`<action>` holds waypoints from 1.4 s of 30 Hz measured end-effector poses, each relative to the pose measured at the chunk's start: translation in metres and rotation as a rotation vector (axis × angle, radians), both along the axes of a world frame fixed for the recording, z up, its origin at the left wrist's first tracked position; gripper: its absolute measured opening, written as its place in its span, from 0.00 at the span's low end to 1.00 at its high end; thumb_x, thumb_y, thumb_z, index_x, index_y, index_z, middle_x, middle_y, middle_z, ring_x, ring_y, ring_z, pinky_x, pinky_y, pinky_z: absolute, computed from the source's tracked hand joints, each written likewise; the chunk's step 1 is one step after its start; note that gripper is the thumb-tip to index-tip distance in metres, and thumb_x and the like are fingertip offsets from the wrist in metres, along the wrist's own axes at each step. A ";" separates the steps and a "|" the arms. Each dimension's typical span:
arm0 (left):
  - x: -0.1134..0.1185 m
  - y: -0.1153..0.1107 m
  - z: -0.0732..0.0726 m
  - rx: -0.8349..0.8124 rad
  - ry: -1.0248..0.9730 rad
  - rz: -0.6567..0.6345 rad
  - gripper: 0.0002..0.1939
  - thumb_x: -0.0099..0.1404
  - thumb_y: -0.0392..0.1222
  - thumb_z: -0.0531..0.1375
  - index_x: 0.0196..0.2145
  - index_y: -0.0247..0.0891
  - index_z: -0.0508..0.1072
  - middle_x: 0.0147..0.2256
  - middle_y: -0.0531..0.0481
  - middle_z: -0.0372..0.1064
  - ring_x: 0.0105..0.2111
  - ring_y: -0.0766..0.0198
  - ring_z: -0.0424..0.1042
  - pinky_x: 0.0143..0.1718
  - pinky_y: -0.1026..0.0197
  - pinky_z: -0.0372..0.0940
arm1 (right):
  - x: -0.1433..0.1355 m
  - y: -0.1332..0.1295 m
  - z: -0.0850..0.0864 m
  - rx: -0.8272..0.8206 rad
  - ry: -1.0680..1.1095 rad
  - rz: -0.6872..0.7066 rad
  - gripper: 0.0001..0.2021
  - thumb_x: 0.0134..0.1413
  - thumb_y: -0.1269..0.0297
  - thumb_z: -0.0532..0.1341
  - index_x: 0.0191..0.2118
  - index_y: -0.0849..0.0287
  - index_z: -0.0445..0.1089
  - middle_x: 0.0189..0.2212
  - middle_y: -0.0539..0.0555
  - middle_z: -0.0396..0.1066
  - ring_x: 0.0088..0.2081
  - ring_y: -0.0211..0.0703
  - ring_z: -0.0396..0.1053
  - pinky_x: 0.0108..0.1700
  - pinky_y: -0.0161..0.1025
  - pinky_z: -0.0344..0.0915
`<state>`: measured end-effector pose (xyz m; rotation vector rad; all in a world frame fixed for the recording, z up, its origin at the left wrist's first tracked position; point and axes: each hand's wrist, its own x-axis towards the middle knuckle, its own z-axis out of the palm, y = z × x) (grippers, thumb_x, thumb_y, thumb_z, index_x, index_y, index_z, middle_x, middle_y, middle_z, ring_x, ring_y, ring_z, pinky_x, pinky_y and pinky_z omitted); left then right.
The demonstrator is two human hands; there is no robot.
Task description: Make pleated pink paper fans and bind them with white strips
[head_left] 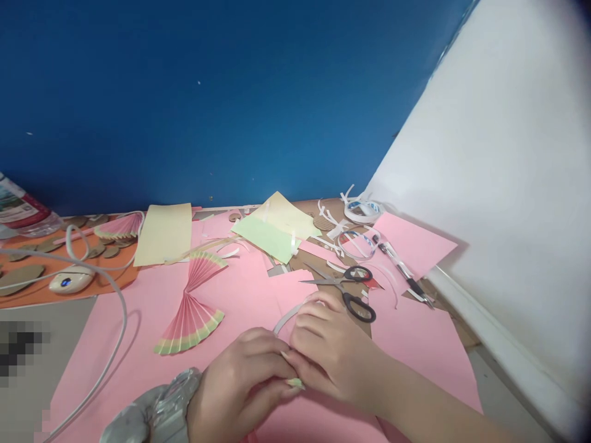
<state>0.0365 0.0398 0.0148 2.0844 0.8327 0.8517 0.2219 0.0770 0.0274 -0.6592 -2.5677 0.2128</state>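
My left hand (247, 375) is closed near the front of the pink paper, thumb and fingers pinched together. A small green-and-yellow paper edge (295, 383) pokes out at its fingertips; the rest of that paper is hidden. My right hand (325, 344) presses against it with curled fingers, and what they grip cannot be made out. Behind the fingers of both hands curves a thin white strip (285, 319). To the left lies a pair of joined pleated paper fans (191, 323), pink with yellow-green rims. Black-handled scissors (344, 283) lie partly open just beyond my right hand.
Pink sheets (124, 344) cover the table. Yellow paper (164, 234), green paper (270, 234), tape rolls (362, 210) and a pen (401, 271) lie farther back. At left are a white cabled device (71, 280), cardboard pieces (21, 278) and a bottle (25, 209). Walls stand behind and right.
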 end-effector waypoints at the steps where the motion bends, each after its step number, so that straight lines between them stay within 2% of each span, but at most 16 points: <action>1: -0.001 -0.001 0.000 -0.002 0.003 0.026 0.05 0.61 0.32 0.57 0.34 0.38 0.72 0.36 0.46 0.72 0.39 0.61 0.67 0.42 0.61 0.61 | 0.002 0.001 0.001 0.019 0.018 -0.013 0.09 0.58 0.68 0.52 0.27 0.59 0.61 0.25 0.49 0.65 0.31 0.39 0.59 0.40 0.42 0.52; 4: -0.007 -0.002 -0.002 -0.026 0.014 0.168 0.05 0.61 0.34 0.58 0.34 0.40 0.72 0.49 0.45 0.64 0.52 0.56 0.59 0.51 0.56 0.55 | 0.012 0.007 0.006 0.123 0.090 -0.160 0.08 0.60 0.68 0.53 0.30 0.58 0.64 0.27 0.50 0.68 0.35 0.41 0.62 0.45 0.44 0.52; 6: -0.009 -0.001 -0.004 -0.085 -0.032 0.260 0.05 0.63 0.35 0.57 0.35 0.41 0.72 0.51 0.44 0.60 0.54 0.55 0.56 0.52 0.55 0.55 | 0.020 0.014 0.007 0.174 0.102 -0.305 0.08 0.61 0.68 0.52 0.31 0.58 0.65 0.28 0.51 0.70 0.37 0.42 0.64 0.47 0.45 0.51; 8: -0.010 0.000 -0.006 -0.187 -0.130 0.311 0.04 0.65 0.37 0.55 0.36 0.40 0.70 0.44 0.44 0.65 0.47 0.58 0.63 0.46 0.57 0.59 | 0.028 0.024 0.003 0.187 0.067 -0.411 0.10 0.61 0.69 0.52 0.29 0.58 0.65 0.28 0.51 0.70 0.37 0.43 0.64 0.47 0.45 0.50; 10: -0.008 0.002 -0.008 -0.363 -0.263 0.318 0.05 0.68 0.39 0.51 0.36 0.38 0.66 0.33 0.47 0.68 0.34 0.64 0.69 0.35 0.60 0.63 | 0.033 0.033 -0.003 0.167 0.002 -0.504 0.09 0.61 0.69 0.52 0.29 0.57 0.65 0.29 0.51 0.71 0.38 0.44 0.64 0.49 0.47 0.49; 12: -0.006 0.003 -0.010 -0.559 -0.379 0.289 0.07 0.70 0.42 0.48 0.37 0.38 0.62 0.25 0.52 0.68 0.22 0.68 0.67 0.26 0.63 0.62 | 0.035 0.041 -0.011 0.130 -0.067 -0.586 0.08 0.60 0.68 0.53 0.31 0.56 0.67 0.31 0.51 0.71 0.40 0.46 0.64 0.52 0.51 0.46; 14: -0.004 0.004 -0.011 -0.666 -0.450 0.257 0.07 0.70 0.43 0.47 0.37 0.38 0.60 0.21 0.54 0.67 0.18 0.69 0.66 0.22 0.65 0.60 | 0.034 0.043 -0.015 0.094 -0.091 -0.631 0.06 0.59 0.67 0.53 0.37 0.55 0.68 0.37 0.53 0.70 0.44 0.49 0.63 0.54 0.54 0.43; 17: -0.002 0.003 -0.013 -0.692 -0.475 0.232 0.08 0.70 0.44 0.47 0.37 0.37 0.59 0.22 0.54 0.66 0.19 0.69 0.67 0.23 0.65 0.61 | 0.027 0.037 -0.013 -0.015 -0.039 -0.518 0.08 0.60 0.67 0.53 0.44 0.56 0.65 0.43 0.56 0.67 0.48 0.50 0.59 0.53 0.52 0.47; 21: 0.001 0.001 -0.012 -0.655 -0.340 0.151 0.09 0.70 0.44 0.48 0.40 0.36 0.61 0.25 0.51 0.69 0.25 0.67 0.69 0.29 0.63 0.64 | 0.014 0.018 -0.003 -0.329 0.005 -0.111 0.09 0.60 0.60 0.52 0.36 0.59 0.63 0.35 0.55 0.65 0.38 0.44 0.61 0.42 0.43 0.58; 24: 0.002 -0.002 -0.010 -0.621 -0.204 0.073 0.10 0.69 0.44 0.48 0.40 0.35 0.63 0.30 0.46 0.72 0.29 0.65 0.71 0.33 0.61 0.65 | 0.006 0.008 -0.003 -0.453 -0.002 0.009 0.11 0.62 0.61 0.50 0.30 0.59 0.60 0.30 0.52 0.62 0.34 0.40 0.60 0.37 0.38 0.59; 29: 0.001 -0.006 -0.012 -0.658 -0.245 0.074 0.13 0.66 0.39 0.54 0.48 0.38 0.57 0.31 0.48 0.73 0.31 0.64 0.72 0.34 0.60 0.66 | 0.008 0.011 -0.008 -0.534 0.193 -0.033 0.12 0.61 0.67 0.49 0.26 0.58 0.57 0.26 0.50 0.59 0.30 0.38 0.59 0.34 0.37 0.58; 34: -0.002 -0.003 -0.006 -0.715 -0.226 0.024 0.06 0.66 0.39 0.54 0.39 0.34 0.65 0.32 0.44 0.74 0.32 0.63 0.72 0.37 0.59 0.66 | 0.019 0.020 -0.010 -0.610 0.509 -0.225 0.15 0.62 0.66 0.48 0.23 0.57 0.52 0.24 0.48 0.54 0.27 0.36 0.55 0.30 0.36 0.56; 36: -0.002 -0.002 -0.003 -0.718 -0.202 0.020 0.08 0.68 0.40 0.51 0.37 0.33 0.67 0.33 0.42 0.75 0.32 0.62 0.72 0.37 0.59 0.67 | 0.020 0.021 -0.012 -0.646 0.537 -0.272 0.15 0.63 0.65 0.47 0.23 0.57 0.51 0.23 0.47 0.53 0.25 0.36 0.54 0.28 0.35 0.56; 39: -0.001 -0.001 -0.002 -0.730 -0.211 0.014 0.12 0.69 0.40 0.48 0.38 0.32 0.69 0.31 0.43 0.76 0.31 0.63 0.73 0.36 0.59 0.67 | 0.017 0.019 -0.015 -0.502 0.537 -0.398 0.07 0.61 0.66 0.51 0.30 0.56 0.56 0.27 0.48 0.57 0.27 0.37 0.58 0.29 0.36 0.60; 40: 0.000 -0.001 -0.002 -0.735 -0.215 0.012 0.12 0.69 0.40 0.48 0.38 0.32 0.69 0.30 0.43 0.76 0.30 0.63 0.73 0.36 0.59 0.67 | 0.016 0.017 -0.016 -0.356 0.526 -0.439 0.03 0.59 0.68 0.54 0.33 0.56 0.57 0.29 0.50 0.59 0.30 0.38 0.61 0.33 0.37 0.61; 42: 0.000 -0.001 -0.003 -0.743 -0.220 0.003 0.12 0.69 0.41 0.48 0.38 0.33 0.68 0.30 0.43 0.76 0.30 0.62 0.73 0.35 0.59 0.67 | 0.014 0.013 -0.018 -0.015 0.429 -0.418 0.09 0.54 0.72 0.57 0.40 0.55 0.58 0.34 0.51 0.63 0.37 0.41 0.63 0.40 0.41 0.61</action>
